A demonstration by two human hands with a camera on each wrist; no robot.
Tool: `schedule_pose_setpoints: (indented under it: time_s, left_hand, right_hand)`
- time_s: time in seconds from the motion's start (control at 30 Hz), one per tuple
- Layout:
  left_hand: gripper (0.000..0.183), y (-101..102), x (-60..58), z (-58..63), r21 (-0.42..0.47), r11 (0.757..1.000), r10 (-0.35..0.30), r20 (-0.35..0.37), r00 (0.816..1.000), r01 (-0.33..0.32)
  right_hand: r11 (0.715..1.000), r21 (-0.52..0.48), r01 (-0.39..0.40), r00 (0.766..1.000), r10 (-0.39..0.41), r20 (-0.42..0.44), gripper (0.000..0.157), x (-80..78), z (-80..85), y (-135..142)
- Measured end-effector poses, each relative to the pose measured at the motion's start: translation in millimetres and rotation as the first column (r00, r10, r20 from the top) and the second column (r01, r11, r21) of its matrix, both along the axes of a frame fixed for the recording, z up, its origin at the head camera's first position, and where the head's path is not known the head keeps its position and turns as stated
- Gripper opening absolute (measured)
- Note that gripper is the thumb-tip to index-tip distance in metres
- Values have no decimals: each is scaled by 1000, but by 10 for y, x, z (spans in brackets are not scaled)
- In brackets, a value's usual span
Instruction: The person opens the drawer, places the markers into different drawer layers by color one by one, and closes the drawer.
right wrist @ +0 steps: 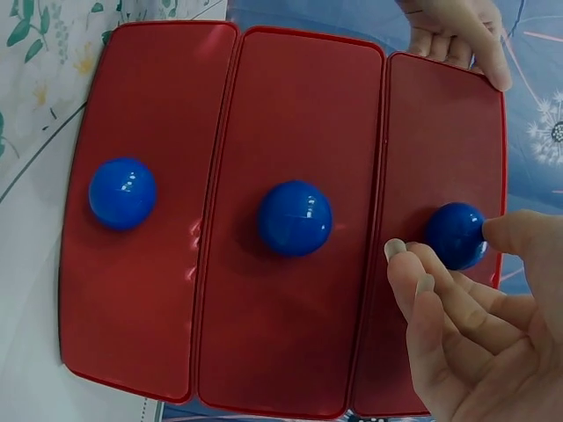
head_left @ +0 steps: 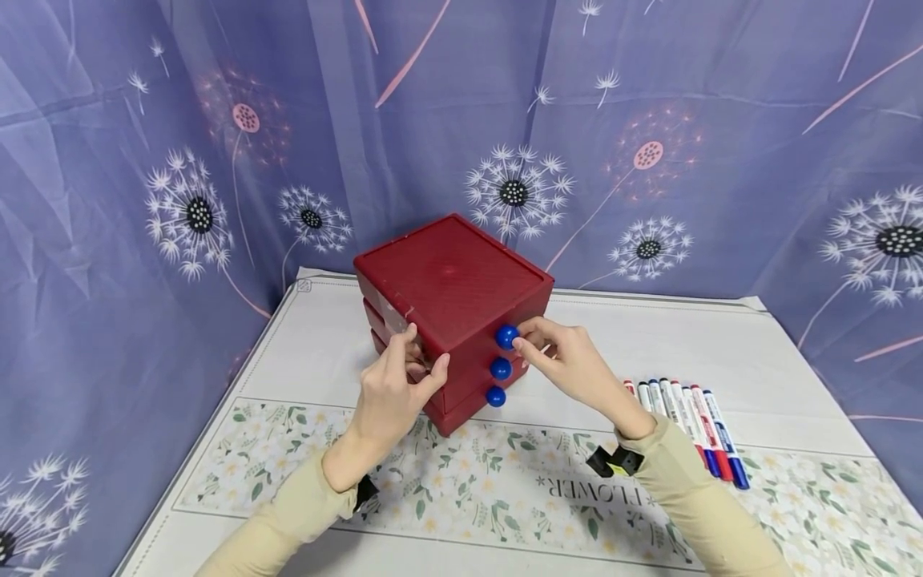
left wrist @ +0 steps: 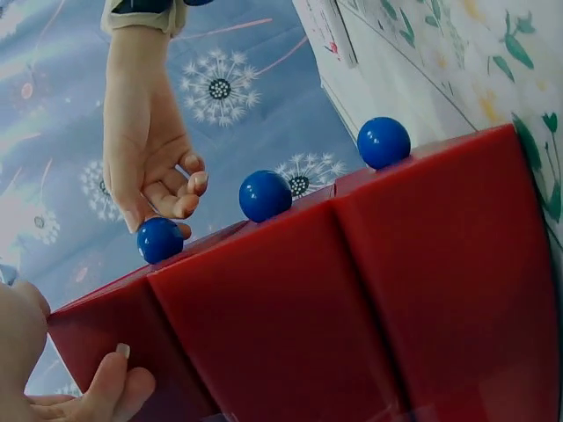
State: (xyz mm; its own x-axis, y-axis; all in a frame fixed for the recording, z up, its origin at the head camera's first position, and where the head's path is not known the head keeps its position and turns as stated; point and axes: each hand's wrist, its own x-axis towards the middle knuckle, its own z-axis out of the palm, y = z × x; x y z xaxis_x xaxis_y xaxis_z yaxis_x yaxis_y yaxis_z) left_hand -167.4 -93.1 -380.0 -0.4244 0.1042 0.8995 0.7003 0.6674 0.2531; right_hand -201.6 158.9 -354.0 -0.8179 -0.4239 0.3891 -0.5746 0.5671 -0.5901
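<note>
A red box with three drawers (head_left: 454, 276) stands cornerwise on the table, each drawer front bearing a round blue knob. My right hand (head_left: 570, 361) pinches the top knob (right wrist: 455, 236) between thumb and fingers. Below it are the middle knob (head_left: 501, 368) and the bottom knob (head_left: 495, 396), both untouched. At the box's near left corner, my left hand (head_left: 392, 393) grips the upper part, its thumb at the front edge and its fingers bent against the side. In the right wrist view all three drawer fronts sit close side by side.
Several capped markers (head_left: 688, 421) in red, blue and black lie in a row to the right, beyond my right forearm. A white table cover (head_left: 324, 336) with a flowered band lies under everything. A blue dandelion-print curtain (head_left: 433, 104) hangs behind and beside the table.
</note>
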Motion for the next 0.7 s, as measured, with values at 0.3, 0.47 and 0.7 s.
schedule_pose_setpoints:
  time_s: [0.3,0.47,0.7]
  left_hand:
    - [73,28,95,20,115,993,-37,340,940,-3]
    - [76,26,97,24,88,996,-27,339,940,-3]
    - [76,17,100,35,63,998,-20,340,940,-1]
  right_hand:
    - [999,-32,26,999,-25,36,18,1,-30,-30]
    - [999,-34,38,998,-36,50,18,9,-21,-42]
    - [998,-39,44,997,-42,57,17,12,-22,-50]
